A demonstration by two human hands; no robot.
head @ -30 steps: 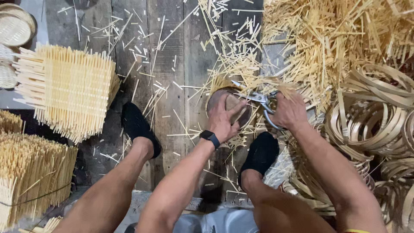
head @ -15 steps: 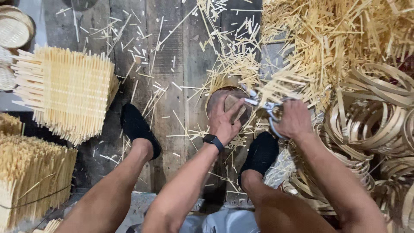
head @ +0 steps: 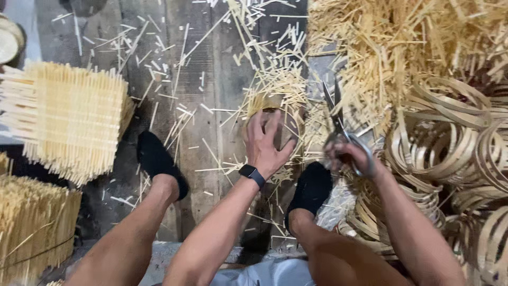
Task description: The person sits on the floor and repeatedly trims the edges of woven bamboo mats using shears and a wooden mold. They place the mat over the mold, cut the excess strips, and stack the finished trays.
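My left hand [head: 266, 143], with a dark watch on the wrist, lies spread over a small round woven bamboo piece [head: 271, 104] on the plank floor between my feet. My right hand [head: 350, 157] grips the handles of metal scissors [head: 335, 114], whose blades point away from me, just right of the round piece. The scissors stand apart from the piece. Much of the round piece is hidden under my left hand.
Bundles of woven bamboo slats [head: 69, 119] sit at the left, with another bundle [head: 29, 222] below. A heap of loose bamboo strips [head: 402, 42] fills the upper right. Coiled bamboo hoops [head: 450, 153] crowd the right. My black-socked feet [head: 159, 161] rest on the planks.
My right hand has drawn the scissors away from the round piece to the right and raised the blades. My left hand has stayed on the piece.
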